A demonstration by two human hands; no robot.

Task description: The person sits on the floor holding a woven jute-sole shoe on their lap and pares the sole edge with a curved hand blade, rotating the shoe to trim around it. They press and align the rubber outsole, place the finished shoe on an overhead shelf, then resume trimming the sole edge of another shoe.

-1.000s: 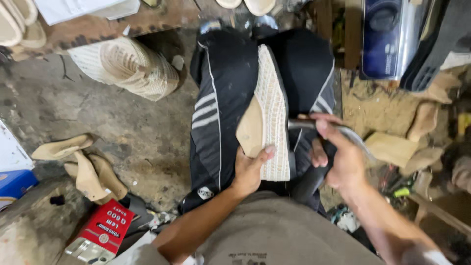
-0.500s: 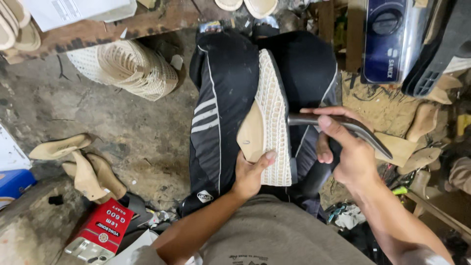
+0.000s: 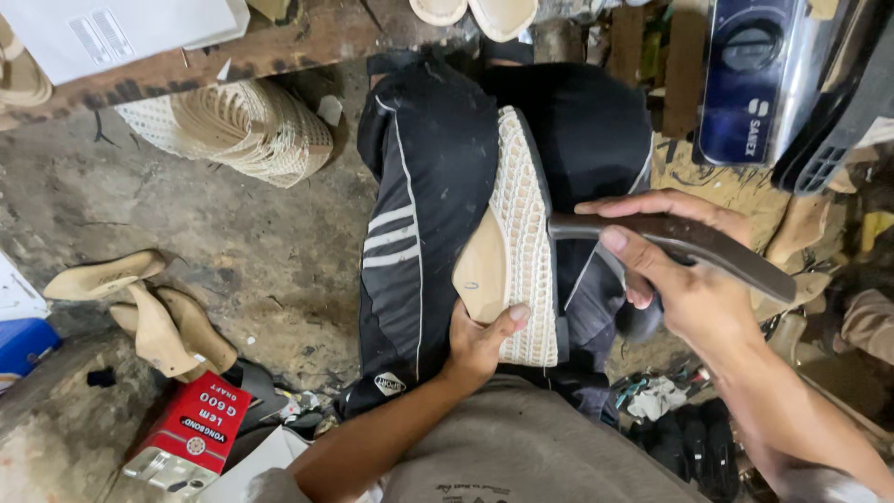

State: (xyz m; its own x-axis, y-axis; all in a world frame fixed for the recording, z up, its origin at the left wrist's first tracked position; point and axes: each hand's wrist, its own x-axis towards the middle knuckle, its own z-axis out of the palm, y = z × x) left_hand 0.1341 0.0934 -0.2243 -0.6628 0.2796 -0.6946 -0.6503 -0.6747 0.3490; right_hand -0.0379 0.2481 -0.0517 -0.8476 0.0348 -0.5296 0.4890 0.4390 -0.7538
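Your left hand (image 3: 480,340) clamps the woven wedge sole (image 3: 512,247) on edge across your lap, steadying it, while your right hand (image 3: 684,270) wraps shut around the dark metal tool (image 3: 670,244), its tip touching the sole's rim.

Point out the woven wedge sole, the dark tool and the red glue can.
woven wedge sole (image 3: 521,233): head view, woven side wall.
dark tool (image 3: 717,256): head view, mid-shaft, in right hand.
red glue can (image 3: 200,428): head view, red face.
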